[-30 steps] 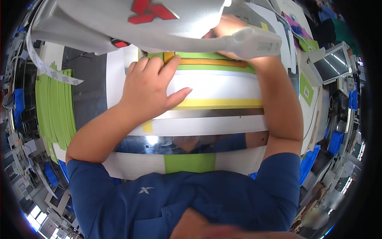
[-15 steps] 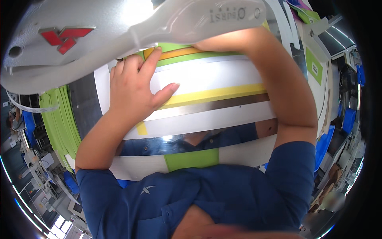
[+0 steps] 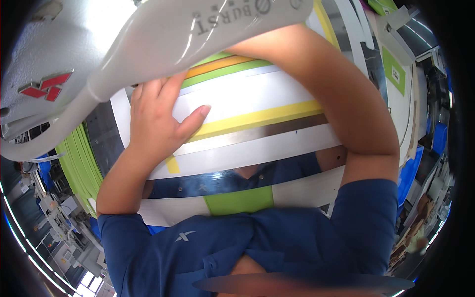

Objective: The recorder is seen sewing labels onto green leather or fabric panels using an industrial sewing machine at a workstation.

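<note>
From where I stood, the left hand (image 3: 157, 115) lay flat near the far edge of the tabletop (image 3: 170, 211), its fingers spread and their tips at the left end of an orange strip (image 3: 220, 65) lying on a green piece (image 3: 227, 73), while the thumb stuck out over a white sheet (image 3: 237, 95); I took that palm to be a weight keeping the layers from creeping. The yellow tape (image 3: 262, 119) across the sheet looked to me like a straight guide, and the stack of green pieces (image 3: 83, 166) by the tabletop's left edge seemed put within easy reach. The right hand (image 3: 267, 47) reached in from the tabletop's right side, but a grey lamp (image 3: 213, 34) covered its fingers, so I could not tell whether they pinched anything or simply rested. The lamp also hid the far side of the orange strip and green piece, and the white machine body (image 3: 64, 44) ran out of sight beyond the upper left
</note>
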